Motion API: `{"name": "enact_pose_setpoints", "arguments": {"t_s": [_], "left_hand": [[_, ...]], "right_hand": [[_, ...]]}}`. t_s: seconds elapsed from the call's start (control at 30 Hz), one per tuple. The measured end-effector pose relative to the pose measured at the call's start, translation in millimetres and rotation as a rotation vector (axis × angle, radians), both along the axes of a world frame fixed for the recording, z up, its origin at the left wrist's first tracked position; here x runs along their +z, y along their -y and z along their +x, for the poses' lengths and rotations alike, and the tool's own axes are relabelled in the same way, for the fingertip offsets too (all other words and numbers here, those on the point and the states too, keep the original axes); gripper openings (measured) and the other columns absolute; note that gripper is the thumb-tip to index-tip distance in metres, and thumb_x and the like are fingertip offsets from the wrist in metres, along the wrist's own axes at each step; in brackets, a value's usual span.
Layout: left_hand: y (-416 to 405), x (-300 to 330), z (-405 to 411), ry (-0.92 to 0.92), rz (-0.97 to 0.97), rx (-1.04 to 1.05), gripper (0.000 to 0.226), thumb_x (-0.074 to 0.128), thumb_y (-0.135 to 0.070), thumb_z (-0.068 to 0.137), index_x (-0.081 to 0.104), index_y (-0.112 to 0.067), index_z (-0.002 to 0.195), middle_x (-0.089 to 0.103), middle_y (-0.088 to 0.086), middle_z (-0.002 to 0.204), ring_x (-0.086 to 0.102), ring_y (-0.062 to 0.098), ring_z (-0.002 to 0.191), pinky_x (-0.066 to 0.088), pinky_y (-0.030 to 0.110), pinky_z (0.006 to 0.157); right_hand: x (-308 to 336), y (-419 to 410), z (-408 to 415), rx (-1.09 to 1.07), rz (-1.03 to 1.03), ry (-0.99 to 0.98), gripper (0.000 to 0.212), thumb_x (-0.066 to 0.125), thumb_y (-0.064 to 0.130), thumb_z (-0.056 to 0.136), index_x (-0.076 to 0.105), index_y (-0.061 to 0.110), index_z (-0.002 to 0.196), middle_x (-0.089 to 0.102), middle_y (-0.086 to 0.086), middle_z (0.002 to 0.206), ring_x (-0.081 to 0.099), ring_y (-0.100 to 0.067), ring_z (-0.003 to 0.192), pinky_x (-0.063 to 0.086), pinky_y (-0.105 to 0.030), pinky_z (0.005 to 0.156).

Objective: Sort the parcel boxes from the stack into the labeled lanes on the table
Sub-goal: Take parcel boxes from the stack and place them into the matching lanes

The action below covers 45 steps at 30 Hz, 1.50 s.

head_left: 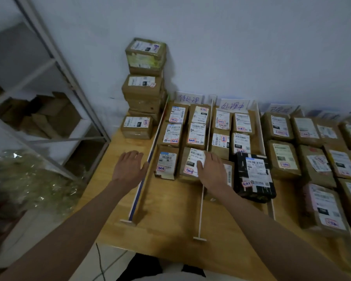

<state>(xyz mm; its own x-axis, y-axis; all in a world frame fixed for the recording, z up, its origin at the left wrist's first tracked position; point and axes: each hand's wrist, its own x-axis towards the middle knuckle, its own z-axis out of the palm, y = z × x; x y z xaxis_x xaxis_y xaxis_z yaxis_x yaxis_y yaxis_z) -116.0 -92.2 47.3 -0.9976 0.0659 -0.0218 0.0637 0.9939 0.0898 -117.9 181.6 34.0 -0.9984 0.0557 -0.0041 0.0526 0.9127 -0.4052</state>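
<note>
A stack (144, 86) of brown boxes stands far left on the bench (166, 216). The left hand (130, 166) hovers released. Six labelled boxes fill the first lane; the right hand (212, 171) lies flat, fingers straight, on the nearest box (190, 162).

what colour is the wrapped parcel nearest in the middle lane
Black parcel, white label; head view.

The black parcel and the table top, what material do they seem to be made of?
Black parcel: seemingly glossy plastic wrap or tape over a box; it shows creases and shine. Table top: looks like light wood or wood laminate, with smooth yellowish grain.
</note>
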Motion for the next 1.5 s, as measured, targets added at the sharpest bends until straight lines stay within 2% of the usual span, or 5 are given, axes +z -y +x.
{"name": "enact_pose_setpoints", "arguments": {"t_s": [0.3, 0.77, 1.07, 1.3, 1.5], "left_hand": [[82.7, 22.6, -46.6, -0.010, -0.010, 0.048, 0.050, 0.039, -0.044, 0.101, 0.049, -0.014, 0.139, 0.052, 0.006, 0.140, 0.042, 0.024, 0.134, 0.024, 0.042, 0.117], [185.0, 45.3, -187.9, -0.042, -0.015, -0.136, 0.052, 0.036, -0.044, 0.102, 0.047, -0.011, 0.141, 0.050, 0.010, 0.142, 0.046, 0.028, 0.130, 0.025, 0.041, 0.116], [176.7, 55.0, -275.4, -0.031, 0.077, -0.125, 0.053, 0.033, -0.044, 0.103, 0.042, -0.010, 0.143, 0.048, 0.011, 0.142, 0.046, 0.027, 0.130, 0.031, 0.040, 0.113], [158.9, 58.0, -340.9, 0.013, 0.226, -0.016, 0.056, 0.034, -0.046, 0.103, 0.040, -0.008, 0.144, 0.046, 0.013, 0.142, 0.047, 0.029, 0.128, 0.040, 0.042, 0.104], [144.9, 43.2, -377.5, 0.136, 0.388, 0.125, 0.061, 0.037, -0.049, 0.102, 0.035, -0.007, 0.146, 0.042, 0.015, 0.146, 0.044, 0.031, 0.131, 0.042, 0.044, 0.101]], "right_hand": [[18.8, 86.1, -52.5, 0.064, 0.015, -0.048, 0.047, 0.040, 0.035, 0.102, 0.041, 0.008, 0.141, 0.048, -0.010, 0.140, 0.045, -0.024, 0.130, 0.041, -0.038, 0.108], [55.4, 207.7, -147.4, -0.144, -0.078, 0.006, 0.048, 0.038, 0.037, 0.103, 0.039, 0.009, 0.142, 0.045, -0.011, 0.141, 0.044, -0.026, 0.130, 0.043, -0.042, 0.105], [72.6, 224.0, -238.9, -0.231, -0.175, 0.038, 0.045, 0.040, 0.036, 0.103, 0.039, 0.009, 0.139, 0.044, -0.012, 0.139, 0.045, -0.027, 0.127, 0.042, -0.042, 0.100], [71.7, 220.4, -316.8, -0.273, -0.272, 0.118, 0.054, 0.039, 0.034, 0.104, 0.032, 0.002, 0.147, 0.041, -0.018, 0.146, 0.042, -0.031, 0.134, 0.038, -0.041, 0.106], [53.1, 221.0, -357.0, -0.352, -0.461, 0.225, 0.046, 0.039, 0.032, 0.105, 0.042, -0.002, 0.135, 0.054, -0.021, 0.130, 0.055, -0.034, 0.118, 0.049, -0.042, 0.095]]}}
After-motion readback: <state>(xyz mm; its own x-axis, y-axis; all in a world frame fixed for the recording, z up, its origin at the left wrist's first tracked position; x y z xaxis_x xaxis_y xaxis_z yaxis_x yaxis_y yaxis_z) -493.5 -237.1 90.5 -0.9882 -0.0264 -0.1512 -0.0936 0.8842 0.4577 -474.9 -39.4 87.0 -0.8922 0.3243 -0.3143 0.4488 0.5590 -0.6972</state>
